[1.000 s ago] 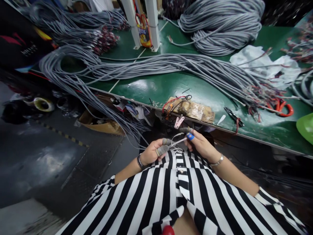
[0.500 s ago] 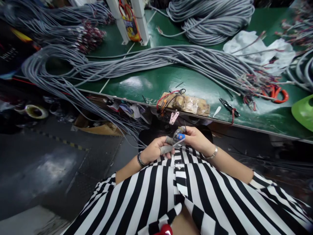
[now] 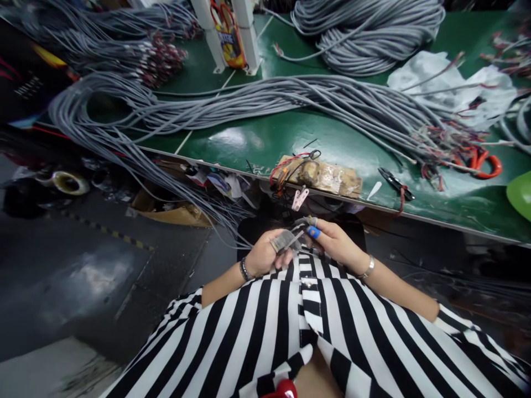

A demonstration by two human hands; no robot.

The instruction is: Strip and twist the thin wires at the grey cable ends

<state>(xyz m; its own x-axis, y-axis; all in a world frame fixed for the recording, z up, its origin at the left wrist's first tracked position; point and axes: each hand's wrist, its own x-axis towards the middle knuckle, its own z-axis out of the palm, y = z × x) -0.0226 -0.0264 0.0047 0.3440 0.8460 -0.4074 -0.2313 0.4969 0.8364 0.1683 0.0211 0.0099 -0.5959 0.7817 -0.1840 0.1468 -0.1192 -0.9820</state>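
Note:
Close in front of the striped shirt, my left hand [image 3: 269, 251] is closed, its thumb wrapped in grey, around a grey cable [image 3: 296, 239]. The cable end points toward my right hand [image 3: 336, 242], which has blue wrapping on the thumb and is pinched at the same spot. Whether the right fingers grip the cable or its thin wires is too small to make out. Beyond the hands, on the bench edge, lies a taped wooden block [image 3: 327, 177] with a pink clip [image 3: 300, 199] hanging at its front.
A long bundle of grey cables [image 3: 249, 105] lies across the green bench [image 3: 232, 138] and droops off its left front edge. Pliers [image 3: 396, 183] and orange-handled scissors [image 3: 485, 164] lie to the right. Coiled cable [image 3: 373, 33] and a plastic bag [image 3: 427, 74] sit farther back.
My hands have turned slightly, and the left thumb now lies over the cable. The right fingers have shifted a little around its end. The whole view has slid slightly.

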